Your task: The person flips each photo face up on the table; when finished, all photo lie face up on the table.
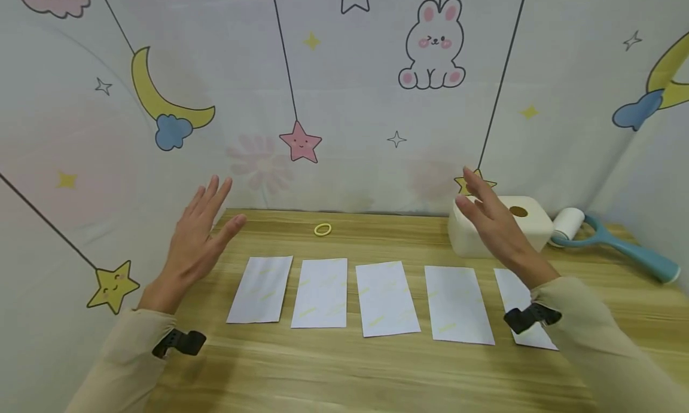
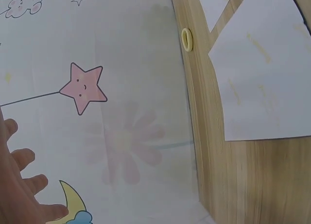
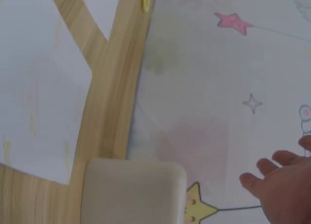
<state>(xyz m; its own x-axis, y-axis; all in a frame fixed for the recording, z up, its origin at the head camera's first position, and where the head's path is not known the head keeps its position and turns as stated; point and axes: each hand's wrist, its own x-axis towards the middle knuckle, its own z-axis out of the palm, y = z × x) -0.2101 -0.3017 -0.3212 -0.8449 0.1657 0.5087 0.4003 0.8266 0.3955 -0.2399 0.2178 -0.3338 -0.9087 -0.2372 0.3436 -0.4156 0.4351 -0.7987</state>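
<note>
Both hands are raised over the table with nothing in them. My left hand [image 1: 196,239], fingers straight and thumb apart, hovers at the left, up and left of the leftmost white paper card [image 1: 260,290]. On the right, my right hand [image 1: 497,231] is held up in front of a cream box [image 1: 464,236] with a round hole in its top. Several white cards with faint yellow marks lie in a row; the middle one [image 1: 386,299] is slightly turned, and the rightmost [image 1: 519,299] is partly hidden by the right forearm. A small yellow ring [image 1: 322,229] lies behind the row.
Right of the box are a white roll [image 1: 567,223] and a blue handle [image 1: 635,251] joined to it, like a lint roller. A white cloth [image 1: 355,102] printed with stars, moons and a rabbit hangs along the back edge of the wooden table [image 1: 334,371].
</note>
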